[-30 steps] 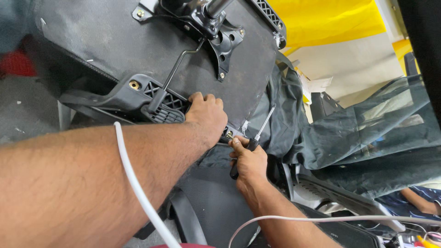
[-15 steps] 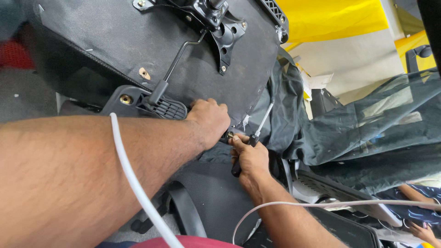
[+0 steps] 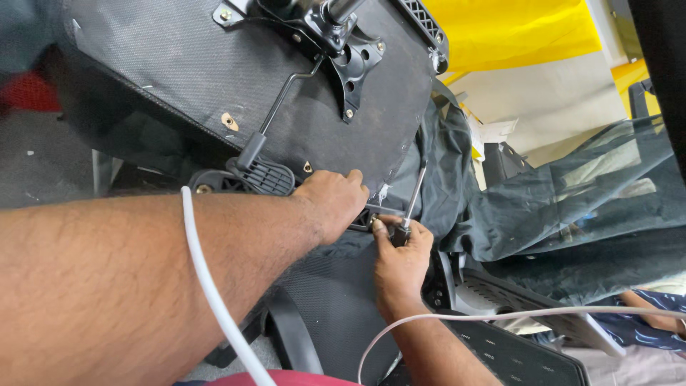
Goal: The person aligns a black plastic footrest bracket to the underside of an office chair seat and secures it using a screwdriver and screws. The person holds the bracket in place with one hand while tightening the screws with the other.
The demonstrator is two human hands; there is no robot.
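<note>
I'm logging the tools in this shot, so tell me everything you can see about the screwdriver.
The screwdriver has a thin, bare metal shaft and a dark handle. It points up and slightly to the right, with the shaft rising beside the edge of the upturned black seat base. The right hand wraps the handle, hiding most of it. The left hand rests next to it on the seat's edge. Its tip is too small to make out.

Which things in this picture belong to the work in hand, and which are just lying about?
In use:
left hand on the upturned chair seat
right hand gripping a screwdriver
black bracket between the hands

Lying about:
dark plastic sheeting
yellow sheet
white cable
</note>
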